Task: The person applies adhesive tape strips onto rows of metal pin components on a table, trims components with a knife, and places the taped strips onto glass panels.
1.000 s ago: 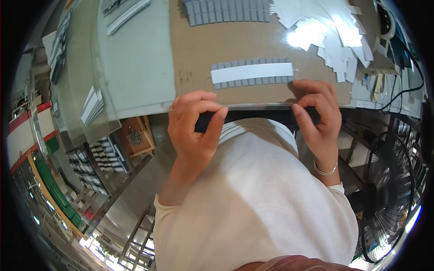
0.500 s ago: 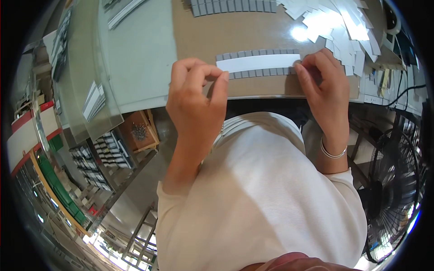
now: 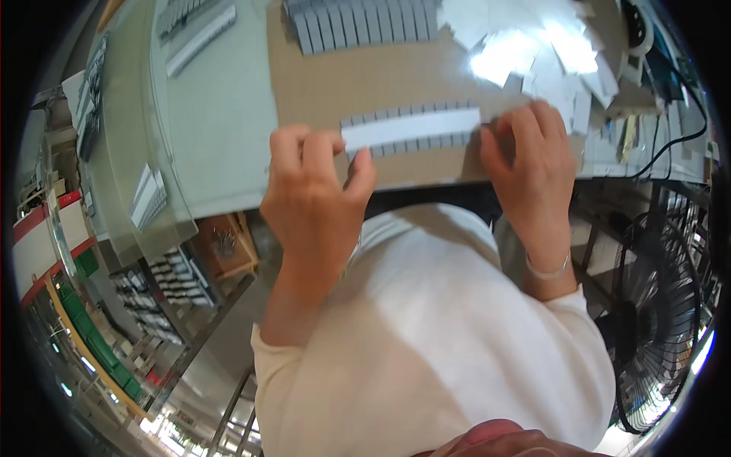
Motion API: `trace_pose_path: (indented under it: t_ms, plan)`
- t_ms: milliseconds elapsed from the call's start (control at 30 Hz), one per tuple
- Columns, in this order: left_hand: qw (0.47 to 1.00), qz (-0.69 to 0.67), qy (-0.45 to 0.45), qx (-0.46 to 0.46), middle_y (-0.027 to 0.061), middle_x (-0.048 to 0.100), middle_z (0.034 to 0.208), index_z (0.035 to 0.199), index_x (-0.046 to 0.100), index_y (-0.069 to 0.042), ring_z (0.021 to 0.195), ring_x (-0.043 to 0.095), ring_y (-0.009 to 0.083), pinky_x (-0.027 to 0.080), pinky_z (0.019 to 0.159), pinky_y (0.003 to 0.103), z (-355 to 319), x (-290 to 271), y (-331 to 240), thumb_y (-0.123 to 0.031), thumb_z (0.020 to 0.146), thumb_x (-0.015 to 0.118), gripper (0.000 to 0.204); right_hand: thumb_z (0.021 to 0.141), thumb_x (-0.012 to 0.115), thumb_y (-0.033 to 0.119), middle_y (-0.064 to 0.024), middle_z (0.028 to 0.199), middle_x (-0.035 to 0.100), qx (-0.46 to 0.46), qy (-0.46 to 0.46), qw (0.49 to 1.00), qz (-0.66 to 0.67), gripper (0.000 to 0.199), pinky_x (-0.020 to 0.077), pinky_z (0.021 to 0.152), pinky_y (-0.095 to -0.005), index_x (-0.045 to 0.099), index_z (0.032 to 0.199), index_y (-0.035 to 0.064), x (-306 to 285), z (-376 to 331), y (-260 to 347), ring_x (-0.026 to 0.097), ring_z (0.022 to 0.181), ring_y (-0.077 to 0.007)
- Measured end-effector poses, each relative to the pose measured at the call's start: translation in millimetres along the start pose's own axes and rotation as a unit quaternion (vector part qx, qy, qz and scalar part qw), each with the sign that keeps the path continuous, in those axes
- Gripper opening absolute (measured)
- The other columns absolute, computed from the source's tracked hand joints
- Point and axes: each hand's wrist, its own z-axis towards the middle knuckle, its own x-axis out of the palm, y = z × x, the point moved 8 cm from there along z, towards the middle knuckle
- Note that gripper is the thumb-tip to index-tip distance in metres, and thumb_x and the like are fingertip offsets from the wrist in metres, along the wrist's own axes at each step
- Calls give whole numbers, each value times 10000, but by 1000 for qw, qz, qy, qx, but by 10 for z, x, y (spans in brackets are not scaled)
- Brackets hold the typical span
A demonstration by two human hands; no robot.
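Fingers [image 3: 326, 145] of the left hand [image 3: 311, 183] are narrowly parted at the left end of a white-and-grey strip [image 3: 415, 128] laid on brown board [image 3: 324, 84], its right end met by the narrowly curled right hand [image 3: 535, 158], though actual gripping cannot be told.

You wear this camera on your head, the left one of two fisheyes set side by side, and it looks steeply down past your own chin. From close above, it takes in your cream top [image 3: 449, 327] across the lower middle, with your left hand [image 3: 312, 183] and right hand [image 3: 533, 167] beyond. The tabletop [image 3: 221, 145] spans the upper part. The view reaches wide enough to catch the fan [image 3: 656, 327] on your right, bending toward a dark rim.
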Motion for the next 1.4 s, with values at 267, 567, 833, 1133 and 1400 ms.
trace_pose_path:
  t_ms: [267, 567, 833, 1133, 1400]
  plan:
    - [981, -2, 64, 185, 108, 513, 1324, 1209, 662, -185, 1211, 482, 331, 346, 1014, 498, -231, 134, -465, -164, 770, 760, 450, 904, 625, 289, -154, 1316, 528, -70, 69, 995, -1, 384, 356, 1024, -492, 613, 1235, 94, -131, -295, -133, 472, 1236, -373]
    - [977, 85, 113, 162, 81, 406, 1490, 1263, 642, -297, 1372, 338, 336, 193, 1091, 627, -278, 232, -371, -366, 734, 806, 559, 924, 332, 696, -138, 1567, 325, -100, 193, 969, -114, 688, 119, 1179, -545, 538, 1414, 258, 91, -375, -127, 256, 1454, -366]
    - [997, -21, -32, 73, 79, 644, 968, 980, 710, -104, 891, 608, 256, 477, 760, 320, -748, -348, 302, -106, 800, 744, 184, 926, 387, 663, -142, 1555, 349, -144, 180, 972, -47, 660, 130, 1171, -559, 564, 1383, 222, 102, -282, -57, 273, 1449, -366]
    - [614, -646, 116, -439, 119, 675, 1096, 1153, 610, 11, 994, 669, 213, 544, 864, 358, -1165, 422, 503, -172, 965, 613, 262, 963, 377, 633, -184, 1520, 385, -217, 239, 942, 96, 653, 162, 1160, -595, 644, 1253, 112, 162, -288, 431, 285, 1428, -439]
    - [788, -497, -108, -347, 104, 708, 881, 1063, 664, 13, 723, 690, 147, 567, 641, 258, -538, -1245, 1962, -176, 912, 663, 241, 1013, 398, 522, -170, 1469, 459, -188, 148, 963, 122, 566, 251, 1150, -535, 615, 1281, 73, 169, -10, 519, 328, 1420, -401]
